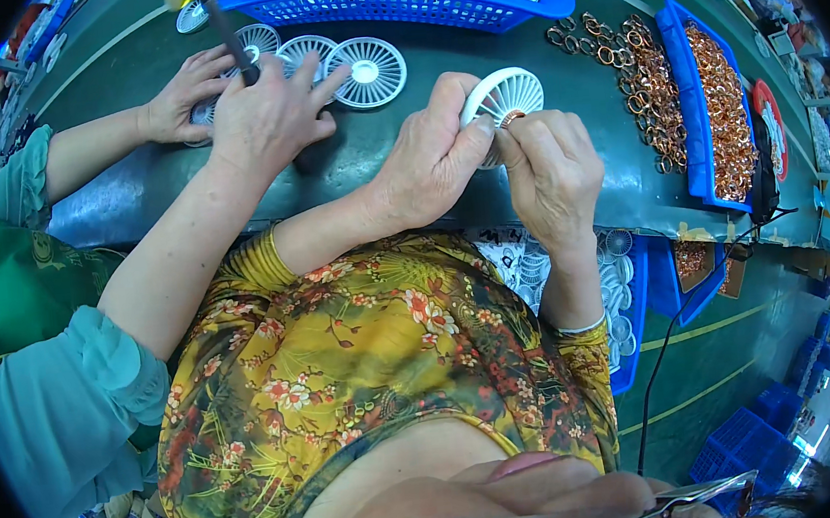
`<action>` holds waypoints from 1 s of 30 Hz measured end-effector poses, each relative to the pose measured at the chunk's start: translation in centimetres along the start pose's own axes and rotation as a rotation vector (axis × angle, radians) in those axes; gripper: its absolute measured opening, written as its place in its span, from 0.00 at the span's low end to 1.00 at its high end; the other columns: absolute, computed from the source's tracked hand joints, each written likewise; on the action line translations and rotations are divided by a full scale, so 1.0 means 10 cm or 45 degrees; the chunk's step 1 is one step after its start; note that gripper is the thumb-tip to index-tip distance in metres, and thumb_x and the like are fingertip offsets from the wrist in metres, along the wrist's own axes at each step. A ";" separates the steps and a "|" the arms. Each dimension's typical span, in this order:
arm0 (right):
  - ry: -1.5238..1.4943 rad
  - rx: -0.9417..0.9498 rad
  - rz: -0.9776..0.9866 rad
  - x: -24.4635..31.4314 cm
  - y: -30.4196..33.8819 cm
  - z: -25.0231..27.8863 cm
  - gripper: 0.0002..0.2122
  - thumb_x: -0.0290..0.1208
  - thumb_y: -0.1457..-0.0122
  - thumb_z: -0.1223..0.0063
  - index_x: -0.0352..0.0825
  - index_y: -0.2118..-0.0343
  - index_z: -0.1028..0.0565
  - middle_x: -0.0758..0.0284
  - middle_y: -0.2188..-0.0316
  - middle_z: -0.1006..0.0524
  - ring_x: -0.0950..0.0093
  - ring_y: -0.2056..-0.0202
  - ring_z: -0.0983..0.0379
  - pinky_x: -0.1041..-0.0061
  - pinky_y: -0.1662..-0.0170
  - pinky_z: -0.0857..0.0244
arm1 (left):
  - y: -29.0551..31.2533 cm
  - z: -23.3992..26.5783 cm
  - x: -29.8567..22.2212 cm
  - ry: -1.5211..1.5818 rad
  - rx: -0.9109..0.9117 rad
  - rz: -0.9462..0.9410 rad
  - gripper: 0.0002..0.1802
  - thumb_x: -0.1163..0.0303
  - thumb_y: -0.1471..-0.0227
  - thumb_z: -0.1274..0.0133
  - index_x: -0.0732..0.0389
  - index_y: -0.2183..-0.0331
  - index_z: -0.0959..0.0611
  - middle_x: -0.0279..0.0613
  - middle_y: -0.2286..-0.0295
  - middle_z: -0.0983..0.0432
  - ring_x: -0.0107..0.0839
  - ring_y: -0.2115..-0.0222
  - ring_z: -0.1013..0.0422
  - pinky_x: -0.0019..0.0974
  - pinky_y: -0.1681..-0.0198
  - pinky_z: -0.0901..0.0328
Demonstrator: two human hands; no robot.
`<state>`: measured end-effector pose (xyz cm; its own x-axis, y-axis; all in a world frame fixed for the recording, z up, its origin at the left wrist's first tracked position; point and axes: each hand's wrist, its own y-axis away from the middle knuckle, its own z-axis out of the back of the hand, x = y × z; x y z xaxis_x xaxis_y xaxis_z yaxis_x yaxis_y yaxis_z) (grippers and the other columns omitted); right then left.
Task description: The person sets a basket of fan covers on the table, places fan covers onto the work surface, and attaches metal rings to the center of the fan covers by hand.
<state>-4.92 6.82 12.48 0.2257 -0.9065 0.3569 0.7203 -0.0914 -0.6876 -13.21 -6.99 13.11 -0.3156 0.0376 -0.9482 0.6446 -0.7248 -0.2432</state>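
Note:
Between finger and thumb, my left hand [431, 164] grips a white spoked plastic disc [496, 92], tilted on edge above the green table. My right hand [558, 172] is closed at the disc's middle, pinching a copper-coloured ring [513, 117] against its hub. The fingertips partly cover the ring, so how far it sits on the hub cannot be seen. More white discs [366, 73] lie flat on the table to the left, beside a co-worker's hands [269, 114]; a dark rod-like tool [230, 38] is with those hands.
A blue basket [393, 2] of white discs stands at the far side. To the right, loose copper rings [652, 90] lie beside a blue tray [695, 126] full of them. Below the table edge is a blue crate [640, 289] with discs; a black cable [662, 356] hangs nearby.

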 end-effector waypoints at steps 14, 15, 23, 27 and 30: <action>-0.678 0.135 0.005 -0.08 0.14 0.07 0.12 0.35 0.53 0.40 0.42 0.63 0.20 0.67 0.53 0.26 0.58 0.41 0.46 0.60 0.39 0.57 | 0.13 0.09 -0.03 0.671 0.326 0.301 0.28 0.64 0.48 0.45 0.65 0.50 0.35 0.38 0.61 0.30 0.23 0.60 0.33 0.28 0.58 0.36; -0.814 0.137 -0.033 -0.09 0.15 0.03 0.11 0.32 0.50 0.43 0.41 0.62 0.21 0.65 0.52 0.27 0.58 0.40 0.46 0.60 0.40 0.55 | 0.15 0.08 0.01 0.640 0.279 0.260 0.28 0.65 0.49 0.45 0.64 0.50 0.35 0.39 0.61 0.29 0.23 0.60 0.32 0.29 0.58 0.35; -1.195 0.238 -0.491 -0.16 0.22 -0.21 0.20 0.26 0.48 0.45 0.34 0.50 0.31 0.57 0.51 0.31 0.66 0.50 0.33 0.74 0.51 0.38 | 0.23 0.18 0.21 -0.264 0.134 -0.190 0.25 0.66 0.48 0.47 0.60 0.50 0.35 0.50 0.64 0.25 0.45 0.66 0.25 0.38 0.66 0.31; -1.069 0.265 -0.434 -0.08 0.20 -0.27 0.20 0.26 0.49 0.43 0.33 0.52 0.30 0.60 0.59 0.26 0.70 0.59 0.28 0.75 0.57 0.34 | 0.30 0.28 0.28 -0.322 0.157 -0.220 0.25 0.69 0.49 0.48 0.61 0.50 0.34 0.50 0.64 0.25 0.47 0.66 0.25 0.41 0.66 0.30; -1.012 0.319 -0.476 -0.09 0.14 -0.29 0.22 0.29 0.51 0.41 0.34 0.51 0.31 0.61 0.59 0.26 0.70 0.60 0.28 0.74 0.57 0.34 | 0.32 0.34 0.29 -0.576 0.067 -0.451 0.25 0.74 0.53 0.45 0.63 0.52 0.31 0.50 0.64 0.25 0.46 0.67 0.25 0.40 0.67 0.30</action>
<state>-6.01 6.32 9.34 0.2678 -0.2767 0.9229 0.9376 -0.1457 -0.3157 -14.49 -11.54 10.27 -0.7798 -0.0052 -0.6260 0.4133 -0.7553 -0.5086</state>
